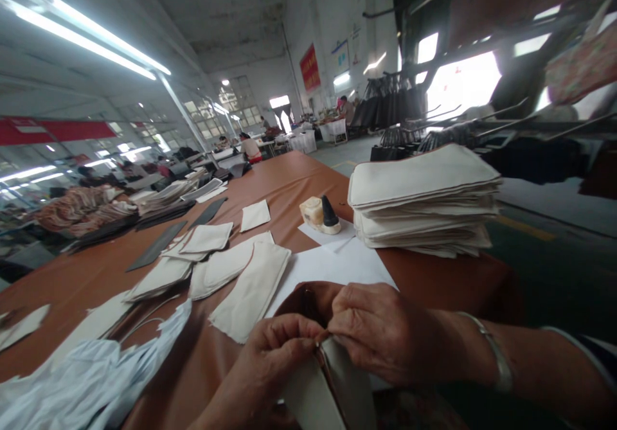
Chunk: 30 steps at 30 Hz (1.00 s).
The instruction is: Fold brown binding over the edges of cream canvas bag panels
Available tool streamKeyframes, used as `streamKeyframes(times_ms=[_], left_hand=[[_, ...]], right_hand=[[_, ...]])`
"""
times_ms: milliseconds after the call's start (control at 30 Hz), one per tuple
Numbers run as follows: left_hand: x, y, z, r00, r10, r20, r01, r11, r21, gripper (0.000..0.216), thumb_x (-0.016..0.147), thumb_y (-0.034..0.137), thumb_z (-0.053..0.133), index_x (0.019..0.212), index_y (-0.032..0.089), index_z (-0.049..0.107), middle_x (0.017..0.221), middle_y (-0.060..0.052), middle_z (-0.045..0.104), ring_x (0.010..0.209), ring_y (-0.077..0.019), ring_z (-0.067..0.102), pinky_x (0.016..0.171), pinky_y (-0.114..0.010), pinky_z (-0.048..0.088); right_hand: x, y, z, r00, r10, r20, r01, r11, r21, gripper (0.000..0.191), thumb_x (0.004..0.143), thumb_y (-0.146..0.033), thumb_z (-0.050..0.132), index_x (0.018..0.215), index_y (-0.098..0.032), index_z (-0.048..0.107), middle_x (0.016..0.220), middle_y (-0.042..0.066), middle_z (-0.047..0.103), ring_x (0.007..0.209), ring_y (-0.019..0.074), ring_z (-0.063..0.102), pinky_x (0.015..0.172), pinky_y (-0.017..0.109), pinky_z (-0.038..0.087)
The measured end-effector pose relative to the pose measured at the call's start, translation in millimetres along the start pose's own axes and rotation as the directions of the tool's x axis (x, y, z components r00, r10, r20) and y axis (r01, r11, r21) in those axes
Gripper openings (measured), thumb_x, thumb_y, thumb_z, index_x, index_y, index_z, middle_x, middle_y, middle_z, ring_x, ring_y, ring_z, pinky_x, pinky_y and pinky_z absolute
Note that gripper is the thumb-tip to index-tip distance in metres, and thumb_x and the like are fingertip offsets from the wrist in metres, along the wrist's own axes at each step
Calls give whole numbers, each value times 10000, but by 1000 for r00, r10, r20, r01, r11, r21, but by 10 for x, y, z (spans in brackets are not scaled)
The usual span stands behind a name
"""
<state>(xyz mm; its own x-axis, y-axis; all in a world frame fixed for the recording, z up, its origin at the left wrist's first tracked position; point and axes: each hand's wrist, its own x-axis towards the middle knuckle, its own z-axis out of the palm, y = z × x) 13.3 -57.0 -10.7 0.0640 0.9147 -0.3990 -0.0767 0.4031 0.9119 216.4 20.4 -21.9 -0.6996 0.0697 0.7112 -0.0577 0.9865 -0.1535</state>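
Observation:
Both my hands meet at the near edge of the brown table [270,186]. My left hand [274,359] pinches the top edge of a brown-and-cream fabric piece [332,385]. My right hand [385,330], a bangle on its wrist, is closed on the same edge from the other side. Part of the piece is hidden under my fingers. Just beyond them lies a white sheet of paper [332,266].
Cream fabric pieces [250,288] lie spread to the left, with dark strips [157,247] further back. A tall stack of cream pieces [424,202] stands at the right edge, a small glue pot [321,215] beside it. Crumpled white material [91,378] lies near left. Other people work at distant tables.

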Motion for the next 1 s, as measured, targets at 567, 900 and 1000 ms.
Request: streamKeyframes(times_ms=[567,900,1000], left_hand=[[-77,30,20,998,3,61,-5,1000,30,416,676,445,853,786,94,660,617,-16,626,470,-50,480,473,-161,301],[-71,130,28,981,149,120,-186,894,408,385,797,490,700,782,114,620,660,8,540,568,-76,416,517,-183,304],[-104,178,66,959,272,76,-258,734,629,295,818,397,660,750,110,639,651,5,525,603,-94,418,532,-194,306]], right_hand=[[-72,115,54,957,-287,35,284,911,-298,183,906,-121,464,744,-193,509,655,27,477,652,192,462,602,349,409],[160,74,-161,934,251,255,-346,816,463,294,1010,-331,423,863,-128,576,881,60,553,827,140,518,789,275,450],[81,172,4,912,220,346,-389,732,560,401,1003,-425,435,737,-135,515,746,16,497,722,115,467,698,243,420]])
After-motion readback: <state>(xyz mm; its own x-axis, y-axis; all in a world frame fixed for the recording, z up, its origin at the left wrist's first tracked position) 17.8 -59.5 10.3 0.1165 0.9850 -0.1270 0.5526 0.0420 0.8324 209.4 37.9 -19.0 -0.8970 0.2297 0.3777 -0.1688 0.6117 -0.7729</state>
